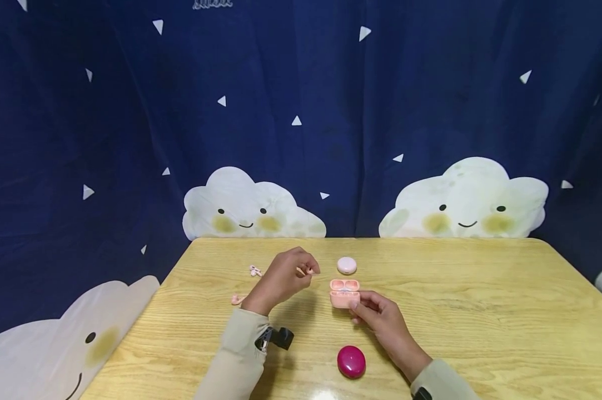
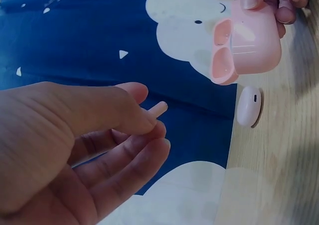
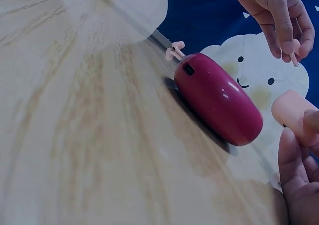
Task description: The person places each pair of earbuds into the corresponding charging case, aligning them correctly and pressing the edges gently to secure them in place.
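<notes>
My left hand (image 1: 284, 276) pinches a pink earbud (image 2: 159, 109) between thumb and forefinger, its stem poking out past the fingertips. The other fingers are loosely bent in the left wrist view. To its right, my right hand (image 1: 384, 325) grips a pink earbud charging case (image 1: 344, 300) by its side, thumb at the front. The case's lid (image 1: 344, 285) stands up, showing two hollows. A gap separates the earbud from the case. Over the table's left part lie a pale earbud pair (image 1: 254, 271) and a pink earbud (image 1: 237, 300), partly behind the left hand and sleeve.
Behind the charging case sits a pale pink rounded case (image 1: 347, 265). A glossy magenta oval case (image 1: 351, 362) with a small port lies nearer the front, left of the right forearm. The wooden table (image 1: 481, 311) ends at a dark blue curtain (image 1: 431, 100) with clouds.
</notes>
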A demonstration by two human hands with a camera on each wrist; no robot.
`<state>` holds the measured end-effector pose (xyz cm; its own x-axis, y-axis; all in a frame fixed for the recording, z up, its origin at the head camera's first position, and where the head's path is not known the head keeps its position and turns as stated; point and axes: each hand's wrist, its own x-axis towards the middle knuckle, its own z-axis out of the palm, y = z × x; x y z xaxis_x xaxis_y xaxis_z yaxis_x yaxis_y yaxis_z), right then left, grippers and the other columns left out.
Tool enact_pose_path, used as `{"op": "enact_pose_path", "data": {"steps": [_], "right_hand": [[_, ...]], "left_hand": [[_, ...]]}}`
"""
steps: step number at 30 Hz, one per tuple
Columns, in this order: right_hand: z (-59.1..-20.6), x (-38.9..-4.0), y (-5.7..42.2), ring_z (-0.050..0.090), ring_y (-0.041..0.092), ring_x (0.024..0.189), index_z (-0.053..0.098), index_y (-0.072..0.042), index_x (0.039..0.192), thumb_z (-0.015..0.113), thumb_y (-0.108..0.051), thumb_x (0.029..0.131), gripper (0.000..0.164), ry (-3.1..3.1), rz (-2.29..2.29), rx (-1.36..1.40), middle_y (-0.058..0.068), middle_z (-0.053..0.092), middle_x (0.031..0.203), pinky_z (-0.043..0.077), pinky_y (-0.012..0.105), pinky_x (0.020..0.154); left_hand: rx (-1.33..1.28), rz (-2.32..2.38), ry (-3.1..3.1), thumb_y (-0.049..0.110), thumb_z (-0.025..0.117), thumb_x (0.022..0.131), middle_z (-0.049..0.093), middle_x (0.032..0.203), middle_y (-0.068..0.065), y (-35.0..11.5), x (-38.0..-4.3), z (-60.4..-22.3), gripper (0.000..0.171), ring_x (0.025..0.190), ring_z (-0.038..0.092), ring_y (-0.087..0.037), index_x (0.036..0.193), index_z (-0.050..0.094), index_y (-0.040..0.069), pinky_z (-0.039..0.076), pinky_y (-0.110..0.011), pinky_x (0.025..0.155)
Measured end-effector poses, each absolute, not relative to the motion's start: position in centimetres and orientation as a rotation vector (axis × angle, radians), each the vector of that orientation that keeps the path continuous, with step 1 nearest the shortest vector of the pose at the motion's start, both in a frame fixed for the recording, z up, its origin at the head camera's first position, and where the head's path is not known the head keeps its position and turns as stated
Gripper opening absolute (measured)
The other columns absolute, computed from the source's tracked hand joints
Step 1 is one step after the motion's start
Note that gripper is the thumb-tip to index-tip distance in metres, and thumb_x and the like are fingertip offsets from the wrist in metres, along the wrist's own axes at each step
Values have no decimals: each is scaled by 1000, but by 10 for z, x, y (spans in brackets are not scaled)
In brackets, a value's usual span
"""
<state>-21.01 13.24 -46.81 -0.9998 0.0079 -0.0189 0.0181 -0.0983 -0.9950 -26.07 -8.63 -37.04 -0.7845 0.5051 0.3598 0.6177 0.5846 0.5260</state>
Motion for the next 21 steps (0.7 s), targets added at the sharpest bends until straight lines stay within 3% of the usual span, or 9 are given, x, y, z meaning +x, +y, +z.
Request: {"op": "enact_pose_path", "data": {"steps": [12, 21], "right_hand": [[-470, -209, 133, 59, 23, 82, 59, -1, 107, 68, -13, 79, 32, 2100, -2323, 26, 16, 60, 94, 53, 33, 70], [-469, -208, 132, 59, 22, 81, 60, -1, 106, 69, -13, 78, 31, 2095, -2327, 30, 15, 59, 93, 53, 34, 69]], "left_hand": [[-989, -840, -2677, 2, 61, 75, 59, 84, 8, -83, -259, -372, 23, 73, 54, -6, 84, 61, 22, 46, -21, 66], [-977, -923, -2709, 2, 61, 78, 63, 86, 3, -79, -256, -373, 21, 75, 56, -6, 89, 60, 20, 47, -20, 66]]}}
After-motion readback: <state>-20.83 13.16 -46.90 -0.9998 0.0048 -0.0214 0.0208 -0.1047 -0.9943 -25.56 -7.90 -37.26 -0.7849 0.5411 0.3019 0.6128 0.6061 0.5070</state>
